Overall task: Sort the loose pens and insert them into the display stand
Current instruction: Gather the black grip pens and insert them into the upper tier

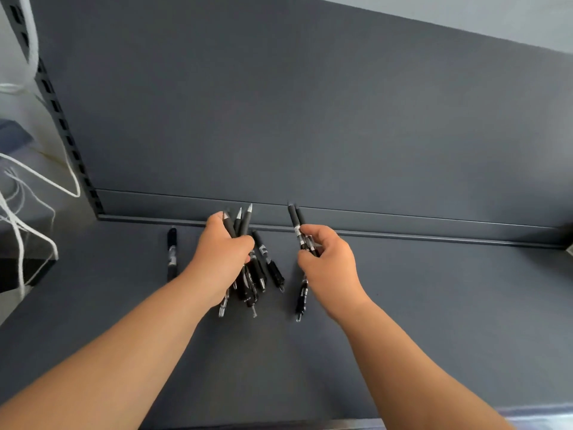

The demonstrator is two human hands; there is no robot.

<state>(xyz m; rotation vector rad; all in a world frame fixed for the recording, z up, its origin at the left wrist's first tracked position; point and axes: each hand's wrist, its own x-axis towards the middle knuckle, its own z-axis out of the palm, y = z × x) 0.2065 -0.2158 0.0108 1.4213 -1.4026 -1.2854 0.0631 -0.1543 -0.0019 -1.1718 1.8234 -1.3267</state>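
My left hand [221, 259] is closed around a bundle of several black pens [243, 220], silver tips pointing away from me, clicker ends sticking out below the palm. My right hand [327, 259] grips two black pens [296, 220], their dark grip ends pointing away and their back ends hanging below the hand. One black pen [269, 262] lies on the dark grey shelf between my hands. Another black pen [172, 252] lies alone to the left of my left hand. No display stand is in view.
The dark grey shelf [434, 305] ends in a raised lip [403, 234] against a grey back panel. A slotted upright [62, 125] runs up the left side. White cords [18, 197] hang beyond the shelf's left edge.
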